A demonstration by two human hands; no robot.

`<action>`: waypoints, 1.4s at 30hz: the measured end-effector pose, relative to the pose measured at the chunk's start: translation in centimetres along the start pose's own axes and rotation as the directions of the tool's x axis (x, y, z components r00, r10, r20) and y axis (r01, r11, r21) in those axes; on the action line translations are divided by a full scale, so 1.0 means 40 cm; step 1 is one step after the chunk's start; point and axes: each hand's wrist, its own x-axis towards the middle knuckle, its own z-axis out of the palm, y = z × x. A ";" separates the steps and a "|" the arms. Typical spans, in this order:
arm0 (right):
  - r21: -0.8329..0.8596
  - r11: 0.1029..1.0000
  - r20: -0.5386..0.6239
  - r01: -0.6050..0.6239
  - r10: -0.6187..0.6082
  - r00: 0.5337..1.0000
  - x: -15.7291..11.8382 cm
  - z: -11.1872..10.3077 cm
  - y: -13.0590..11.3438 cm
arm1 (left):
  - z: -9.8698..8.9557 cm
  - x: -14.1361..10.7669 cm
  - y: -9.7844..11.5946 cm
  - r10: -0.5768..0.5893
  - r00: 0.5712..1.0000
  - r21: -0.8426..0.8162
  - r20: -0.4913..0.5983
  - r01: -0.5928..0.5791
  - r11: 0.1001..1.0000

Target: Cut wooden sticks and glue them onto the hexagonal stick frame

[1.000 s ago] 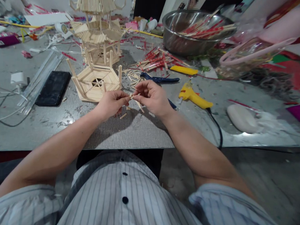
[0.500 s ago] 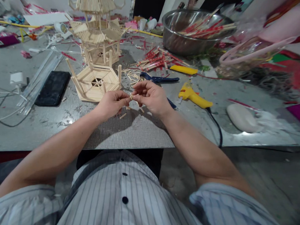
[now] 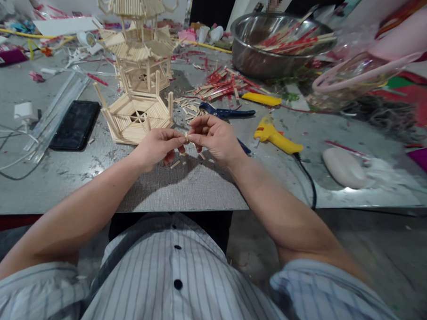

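My left hand and my right hand meet above the table, thumbs and fingertips pinched together around a small pale wooden piece. Its exact shape is too small to tell. Short cut sticks lie on the table just below, one of them a loose stick. Left of my hands sits a hexagonal base of light sticks with upright posts. Behind it rises a tiered stick pagoda.
Blue-handled pliers, a yellow glue gun and a yellow-handled tool lie to the right. A black phone is at the left. Red-tipped sticks and a steel bowl stand behind.
My left hand's lower fingers have spread and shifted slightly, while the fingertips of both hands stay together. Nothing else has visibly moved.
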 end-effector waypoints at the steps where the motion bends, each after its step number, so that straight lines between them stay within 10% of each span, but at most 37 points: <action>1: 0.003 1.000 0.005 -0.004 0.004 1.000 -0.001 0.000 -0.001 | 0.000 0.000 -0.001 0.004 1.000 0.010 0.003 -0.004 1.000; 12: 0.002 1.000 -0.066 0.019 -0.019 0.998 0.006 -0.013 -0.002 | 0.004 0.005 -0.009 0.079 0.993 0.093 -0.088 -0.071 0.993; 21: -0.562 0.825 0.038 0.064 -0.052 0.998 0.006 -0.032 0.004 | -0.006 0.011 -0.015 0.287 0.943 0.393 -0.168 -0.203 0.897; 28: -0.681 0.727 0.070 0.088 -0.055 0.996 0.018 -0.034 0.019 | -0.010 0.009 -0.015 0.343 0.926 0.532 -0.161 -0.211 0.820; 36: -0.788 0.601 -0.356 -0.136 -0.264 0.897 -0.018 -0.153 -0.103 | -0.013 0.007 -0.015 0.352 0.916 0.543 -0.193 -0.200 0.816; 42: -0.796 0.305 -0.586 -0.523 -0.167 0.793 -0.062 -0.255 -0.158 | -0.005 0.003 -0.019 0.444 0.884 0.652 -0.145 -0.252 0.715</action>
